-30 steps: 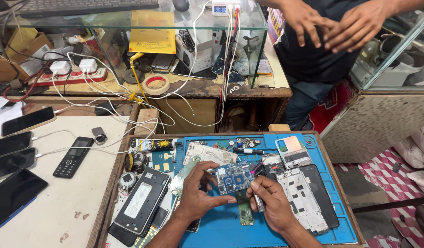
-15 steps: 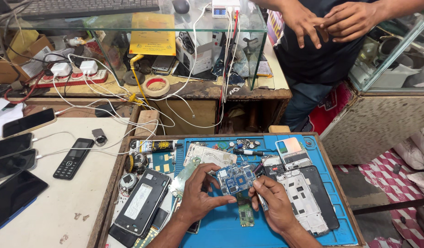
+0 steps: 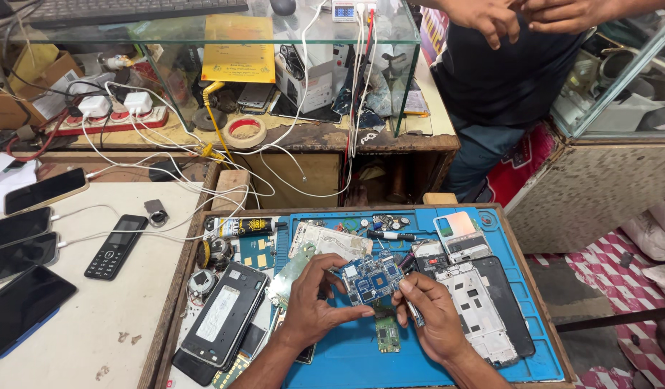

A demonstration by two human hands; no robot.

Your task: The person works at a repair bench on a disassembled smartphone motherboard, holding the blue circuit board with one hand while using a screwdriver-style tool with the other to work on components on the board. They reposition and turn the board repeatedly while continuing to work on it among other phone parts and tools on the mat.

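Above the blue rubber work mat [image 3: 347,356], the left hand [image 3: 314,310] pinches a small blue rectangular circuit board [image 3: 370,277] by its edge, while the right hand [image 3: 433,317] grips thin metal tweezers [image 3: 413,311] just beside it.

Circuit board [image 3: 372,277] above mat [image 3: 347,356]; opened phone [image 3: 221,313] left, frame [image 3: 476,310] right.

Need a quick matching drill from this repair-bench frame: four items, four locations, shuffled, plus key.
Items:
1. blue circuit board
2. keypad phone
3. roll of tape
4. small green board

Places:
A. on the blue mat, below the hands
B. pinched in the left hand, with the right hand working a tool on it
C. under the glass shelf
D. on the white table, left of the tray

Pairs: 1-B, 2-D, 3-C, 4-A
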